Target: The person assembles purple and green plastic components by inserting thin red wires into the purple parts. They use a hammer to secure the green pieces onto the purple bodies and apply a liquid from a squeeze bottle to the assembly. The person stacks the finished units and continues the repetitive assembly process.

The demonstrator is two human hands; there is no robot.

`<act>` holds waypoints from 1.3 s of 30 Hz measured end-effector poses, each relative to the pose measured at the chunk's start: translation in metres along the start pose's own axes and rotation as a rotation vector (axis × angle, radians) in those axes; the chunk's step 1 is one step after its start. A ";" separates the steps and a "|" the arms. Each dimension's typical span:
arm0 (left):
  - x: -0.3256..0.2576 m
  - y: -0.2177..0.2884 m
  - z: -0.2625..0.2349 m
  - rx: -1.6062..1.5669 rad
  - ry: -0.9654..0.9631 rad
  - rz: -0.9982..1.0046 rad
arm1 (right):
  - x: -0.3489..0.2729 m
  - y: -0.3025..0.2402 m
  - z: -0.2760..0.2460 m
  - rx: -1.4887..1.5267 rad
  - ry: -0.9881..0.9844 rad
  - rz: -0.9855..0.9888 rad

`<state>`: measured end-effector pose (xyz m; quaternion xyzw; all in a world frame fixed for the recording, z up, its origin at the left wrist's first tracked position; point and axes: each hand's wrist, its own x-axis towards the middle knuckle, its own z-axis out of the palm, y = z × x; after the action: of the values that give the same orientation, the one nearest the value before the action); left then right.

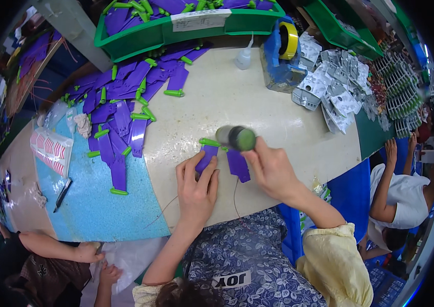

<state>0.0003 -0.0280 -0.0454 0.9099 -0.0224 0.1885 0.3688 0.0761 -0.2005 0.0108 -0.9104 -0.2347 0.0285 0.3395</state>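
My left hand pinches a flat purple plastic piece against the table, the fingers at its sides. A short green tube sits across its far end. My right hand is closed round a hammer, whose round green face and dark band are smeared by motion. Its handle is hidden in the hand. Beneath the hammer head lies a second purple piece, its far end partly covered by the hammer. A thin wire trails from near that piece toward the table's front edge.
Purple pieces with green tubes heap at the left, below a green bin. Behind stand a white bottle and a blue tape dispenser. Grey parts pile at the right. A pen lies left. Co-workers sit both sides.
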 end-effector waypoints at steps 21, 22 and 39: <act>0.022 -0.007 -0.016 -0.746 0.005 -0.538 | 0.020 0.053 -0.001 -0.310 0.310 0.196; 0.023 -0.006 -0.019 -0.865 -0.026 -0.569 | 0.013 0.060 0.002 -0.359 0.342 0.183; 0.003 0.041 -0.036 -1.077 -0.092 -0.271 | -0.012 -0.061 -0.013 0.392 0.213 -0.301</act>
<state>-0.0159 -0.0334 0.0064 0.5950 -0.0144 0.0615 0.8013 0.0430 -0.1737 0.0584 -0.7800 -0.3206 -0.0735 0.5323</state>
